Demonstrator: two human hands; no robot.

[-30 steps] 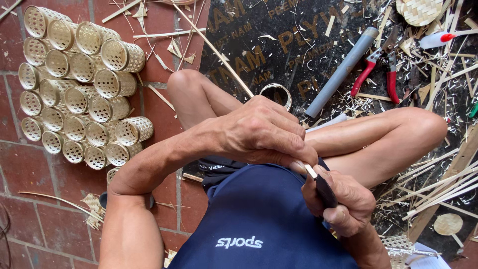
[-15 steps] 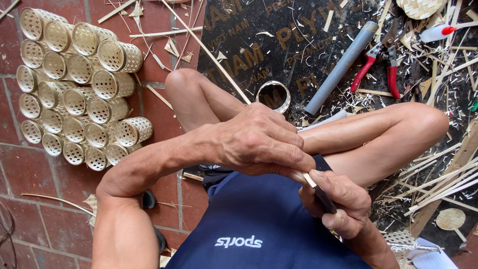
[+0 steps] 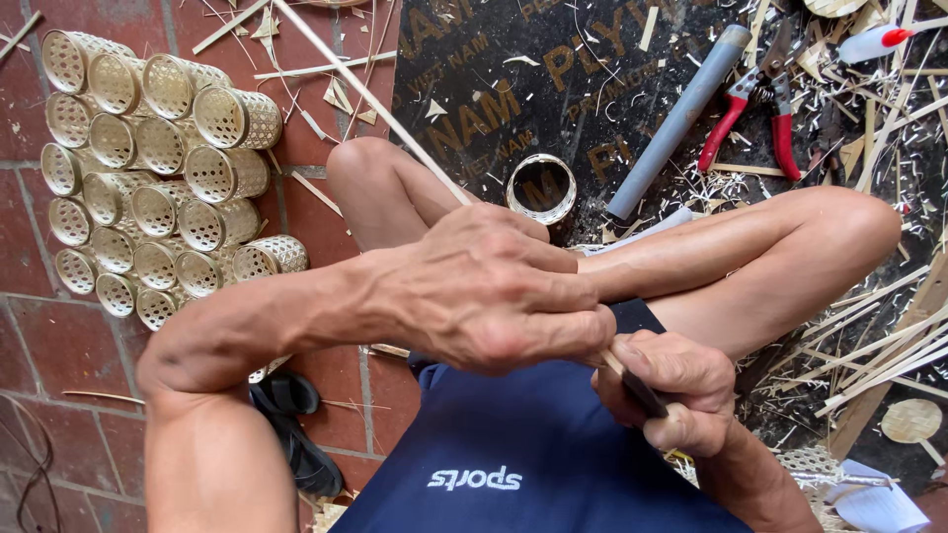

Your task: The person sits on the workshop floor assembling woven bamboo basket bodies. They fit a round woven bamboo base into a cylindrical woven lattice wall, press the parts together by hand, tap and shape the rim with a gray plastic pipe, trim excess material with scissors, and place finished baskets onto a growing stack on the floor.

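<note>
Head view shows little change from half a second ago: the left hand [image 3: 494, 291] still closes its grip on a long bamboo strip [image 3: 370, 99] that slants up to the left, while the right hand [image 3: 671, 395] stays clenched on a dark knife handle [image 3: 642, 390] touching it at the lap. About twenty woven bamboo cylinders [image 3: 148, 178] are stacked on the brick floor [image 3: 59, 336] at left; one bamboo ring [image 3: 541, 188], one grey pipe [image 3: 679, 118] and one pair of red-handled pruners [image 3: 755, 109] lie on the black board [image 3: 474, 109]. Loose slats [image 3: 879, 345] crowd the right edge, and open floor remains lower left.
</note>
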